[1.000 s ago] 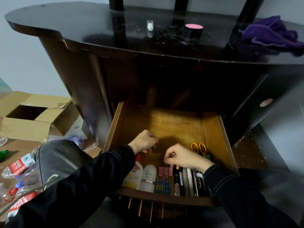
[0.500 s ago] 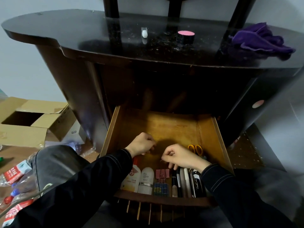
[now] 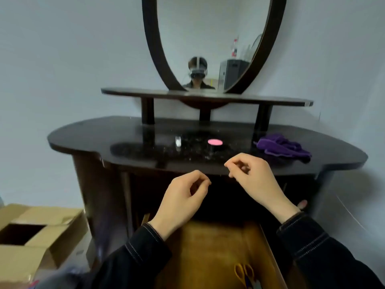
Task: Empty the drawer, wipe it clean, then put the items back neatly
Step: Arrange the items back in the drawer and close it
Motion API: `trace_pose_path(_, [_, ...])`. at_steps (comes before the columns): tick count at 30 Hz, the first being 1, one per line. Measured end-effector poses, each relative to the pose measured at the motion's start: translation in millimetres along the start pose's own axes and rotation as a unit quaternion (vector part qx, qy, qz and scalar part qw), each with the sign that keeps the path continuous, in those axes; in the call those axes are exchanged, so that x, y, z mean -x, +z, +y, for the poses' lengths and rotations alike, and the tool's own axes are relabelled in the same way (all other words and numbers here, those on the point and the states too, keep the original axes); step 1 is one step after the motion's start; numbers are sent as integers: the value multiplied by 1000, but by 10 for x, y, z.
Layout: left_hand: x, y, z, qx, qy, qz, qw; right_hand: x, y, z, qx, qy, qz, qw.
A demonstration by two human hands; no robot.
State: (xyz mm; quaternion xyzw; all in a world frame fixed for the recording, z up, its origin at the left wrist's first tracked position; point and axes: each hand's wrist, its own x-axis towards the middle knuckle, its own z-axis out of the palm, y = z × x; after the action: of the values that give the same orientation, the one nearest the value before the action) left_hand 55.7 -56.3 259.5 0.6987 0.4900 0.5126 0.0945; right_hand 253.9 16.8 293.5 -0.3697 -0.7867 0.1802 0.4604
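Observation:
The wooden drawer [image 3: 210, 247] stands pulled out at the bottom of the view, and only its back part shows. Yellow-handled scissors [image 3: 243, 272] lie at its right side; the other items are out of frame. My left hand [image 3: 183, 199] hovers above the drawer, in front of the dresser's dark opening, with thumb and forefinger pinched together and nothing seen in them. My right hand [image 3: 256, 180] is a little higher, at the dresser top's front edge, its fingers loosely curled and holding nothing. A purple cloth [image 3: 281, 147] lies crumpled on the dresser top at the right.
The dark dresser top [image 3: 135, 138] carries a pink-lidded jar [image 3: 215, 142] and a small white object [image 3: 178, 141]. Above it are a narrow shelf [image 3: 270, 101] and an oval mirror [image 3: 208, 38]. An open cardboard box [image 3: 31, 236] sits on the floor at the left.
Both hands have risen out of the drawer to the level of the dresser top's edge. The view has tilted up, so the mirror shows and most drawer items have dropped out of frame.

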Motion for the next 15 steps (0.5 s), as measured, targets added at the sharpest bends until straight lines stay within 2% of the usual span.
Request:
trace_pose_path(2, [-266, -78, 24, -47, 30, 55, 997, -309, 4, 52, 46, 35, 2, 998])
trace_pose_path(5, [-709, -174, -127, -156, 7, 99, 983, -618, 105, 183, 129, 103, -44, 985])
trace_pose_path(10, [-1259, -263, -430, -293, -165, 1, 942, -907, 287, 286, 276, 131, -71, 949])
trace_pose_path(13, [-1402, -197, -549, -368, -170, -34, 913, -1066, 423, 336, 342, 125, -102, 926])
trace_pose_path(15, [-1437, -165, -606, -378, -152, -36, 913, -1149, 488, 365, 346, 105, -123, 924])
